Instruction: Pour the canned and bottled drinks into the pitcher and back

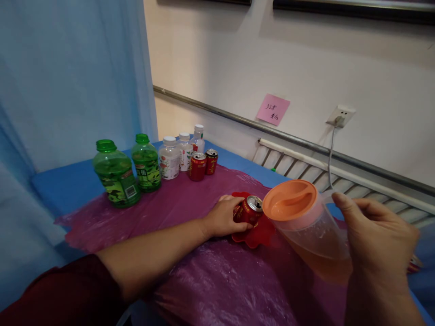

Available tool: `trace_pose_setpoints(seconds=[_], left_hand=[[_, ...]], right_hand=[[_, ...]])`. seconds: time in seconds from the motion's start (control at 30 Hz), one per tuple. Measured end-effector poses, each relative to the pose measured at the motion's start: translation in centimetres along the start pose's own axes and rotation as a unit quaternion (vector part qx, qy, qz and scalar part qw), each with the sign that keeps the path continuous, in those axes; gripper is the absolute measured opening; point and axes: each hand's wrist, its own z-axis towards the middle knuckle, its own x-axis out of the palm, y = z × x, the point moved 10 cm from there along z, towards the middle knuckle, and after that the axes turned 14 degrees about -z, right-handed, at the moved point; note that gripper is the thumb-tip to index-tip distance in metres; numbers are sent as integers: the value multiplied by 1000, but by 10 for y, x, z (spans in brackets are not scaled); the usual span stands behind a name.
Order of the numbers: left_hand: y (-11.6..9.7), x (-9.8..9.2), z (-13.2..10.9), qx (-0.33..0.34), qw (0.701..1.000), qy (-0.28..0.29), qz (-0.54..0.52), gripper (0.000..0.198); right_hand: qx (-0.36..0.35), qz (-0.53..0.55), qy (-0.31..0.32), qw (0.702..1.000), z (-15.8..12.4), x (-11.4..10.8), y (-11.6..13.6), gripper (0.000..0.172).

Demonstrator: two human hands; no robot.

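My left hand [226, 217] is closed around a red drink can [249, 213] with an opened top. The can is over a red scalloped mat or dish [251, 237], tipped a little to the right. In my right hand [377, 231] is the handle of a clear pitcher [316, 240] with an orange lid [290, 199]. Tilted to the left, the pitcher holds a light brown liquid. Its lid edge is right beside the can's top; I cannot tell whether they touch or whether liquid is flowing.
Two green bottles [117, 176] stand at the left. Several white-capped clear bottles [169, 158] and two more cans [197, 166] are at the back. Purple plastic sheeting [217, 280] covers the blue table [54, 185]. Behind are a radiator [288, 158] and a plugged-in cable [330, 158].
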Motion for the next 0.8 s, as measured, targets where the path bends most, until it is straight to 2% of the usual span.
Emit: trace_pose_setpoints(seconds=[0.8], left_hand=[[-1, -1, 0, -7, 1000, 0, -6, 73]], right_hand=[[7, 6, -6, 1000, -1, 0, 0, 39]])
